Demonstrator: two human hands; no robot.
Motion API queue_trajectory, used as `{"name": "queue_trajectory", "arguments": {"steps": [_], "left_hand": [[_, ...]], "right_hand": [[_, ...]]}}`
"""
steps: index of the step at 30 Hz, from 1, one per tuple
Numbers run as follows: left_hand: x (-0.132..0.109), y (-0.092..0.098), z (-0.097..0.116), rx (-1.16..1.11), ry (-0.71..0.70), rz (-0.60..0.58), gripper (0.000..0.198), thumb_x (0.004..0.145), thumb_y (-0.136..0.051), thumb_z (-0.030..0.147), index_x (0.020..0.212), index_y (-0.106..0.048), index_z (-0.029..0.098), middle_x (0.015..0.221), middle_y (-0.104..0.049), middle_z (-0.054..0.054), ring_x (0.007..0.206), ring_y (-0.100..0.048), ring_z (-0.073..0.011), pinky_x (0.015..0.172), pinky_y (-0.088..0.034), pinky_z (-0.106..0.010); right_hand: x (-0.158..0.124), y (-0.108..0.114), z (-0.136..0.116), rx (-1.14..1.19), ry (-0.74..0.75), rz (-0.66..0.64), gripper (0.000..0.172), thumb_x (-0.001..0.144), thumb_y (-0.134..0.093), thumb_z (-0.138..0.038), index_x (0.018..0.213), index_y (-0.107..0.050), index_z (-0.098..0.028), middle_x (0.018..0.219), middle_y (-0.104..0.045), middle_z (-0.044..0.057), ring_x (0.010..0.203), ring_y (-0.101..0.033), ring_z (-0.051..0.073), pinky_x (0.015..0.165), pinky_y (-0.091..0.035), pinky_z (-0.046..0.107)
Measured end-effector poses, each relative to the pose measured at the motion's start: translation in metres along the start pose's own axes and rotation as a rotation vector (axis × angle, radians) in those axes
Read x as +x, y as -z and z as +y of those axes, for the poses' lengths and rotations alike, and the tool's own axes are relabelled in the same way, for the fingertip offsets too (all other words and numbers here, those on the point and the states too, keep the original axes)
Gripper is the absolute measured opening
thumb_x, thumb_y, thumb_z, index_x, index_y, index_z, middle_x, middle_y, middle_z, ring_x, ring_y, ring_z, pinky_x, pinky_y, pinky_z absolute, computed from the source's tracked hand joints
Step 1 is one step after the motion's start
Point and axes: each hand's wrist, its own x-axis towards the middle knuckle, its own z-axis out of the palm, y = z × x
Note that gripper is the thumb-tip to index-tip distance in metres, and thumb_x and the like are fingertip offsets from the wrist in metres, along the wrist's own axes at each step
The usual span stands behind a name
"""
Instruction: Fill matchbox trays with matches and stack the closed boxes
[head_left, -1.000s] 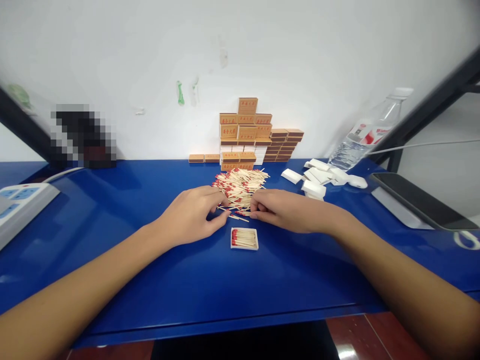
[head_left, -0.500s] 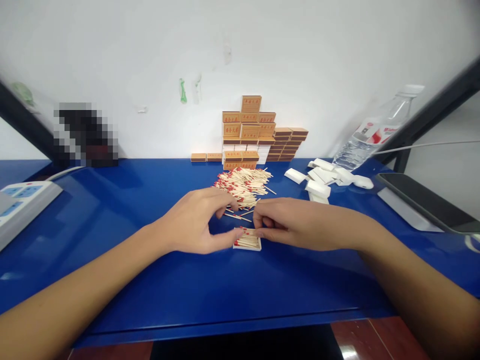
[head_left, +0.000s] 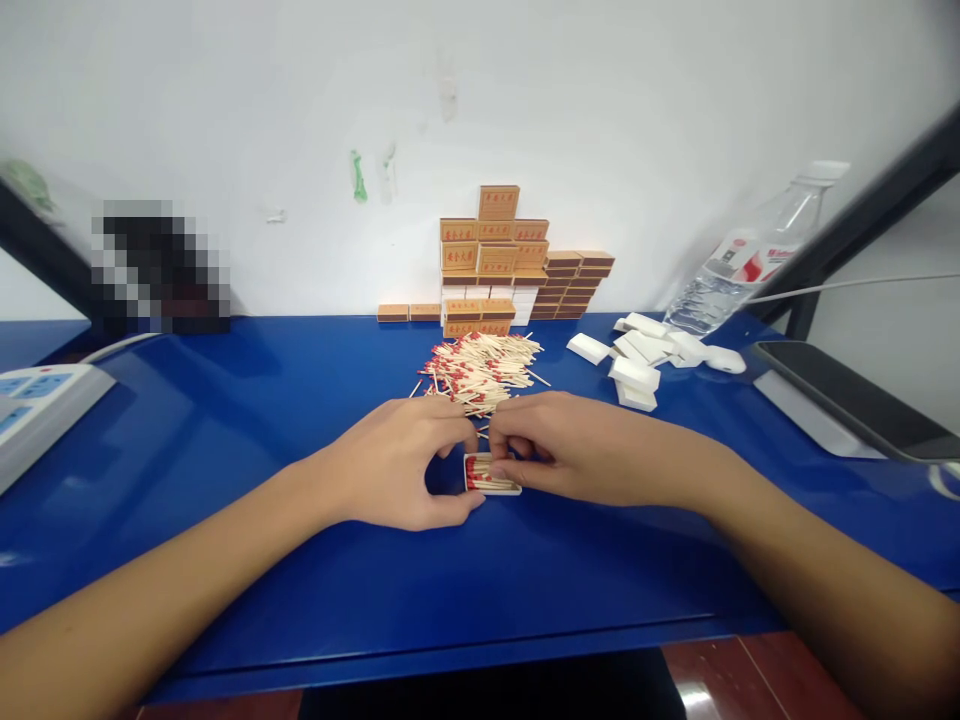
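tray (head_left: 501,492) near frame centre: left hand (head_left: 401,465), thumb and fingers spread, should brace its left end; right hand (head_left: 574,445), pinch hidden, should lay matches (head_left: 480,477) flat, heads leftward.

Tray (head_left: 505,492), by left hand (head_left: 409,465) and right hand (head_left: 581,450): white.
Matches (head_left: 481,483), inside it: red heads, cream sticks.
Pile (head_left: 480,370), beyond both hands: likewise red and cream.
Boxes (head_left: 496,259), farther beyond: orange-tan, red characters, dark brown sides.
Loose trays (head_left: 636,375), beyond right hand: plain white.
Phone (head_left: 862,400), right of right hand: black.
Table (head_left: 450,590), beneath both hands: solid blue.
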Motion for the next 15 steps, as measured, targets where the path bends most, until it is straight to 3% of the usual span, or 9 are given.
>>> {"name": "queue_trajectory", "arguments": {"steps": [7, 15], "left_hand": [[0.001, 0.003, -0.001, 0.023, 0.027, -0.008, 0.022, 0.086, -0.071, 0.041, 0.091, -0.067, 0.019, 0.083, -0.063, 0.0, 0.075, -0.058, -0.0163, 0.067, -0.044, -0.031], [0.001, 0.003, -0.006, 0.07, 0.019, -0.002, 0.024, 0.088, -0.069, 0.041, 0.091, -0.066, 0.018, 0.083, -0.063, -0.001, 0.076, -0.059, -0.0178, 0.068, -0.043, -0.032]], "right_hand": [[-0.007, 0.01, 0.013, -0.013, -0.045, 0.032, 0.026, 0.094, -0.069, -0.049, 0.093, -0.067, -0.022, 0.088, -0.069, 0.003, 0.073, -0.058, 0.017, 0.064, -0.039, 0.031], [-0.008, 0.016, 0.016, 0.021, -0.061, -0.082, 0.01, 0.094, -0.064, -0.026, 0.087, -0.069, -0.022, 0.083, -0.07, 0.001, 0.069, -0.058, 0.016, 0.061, -0.04, 0.03]]}}
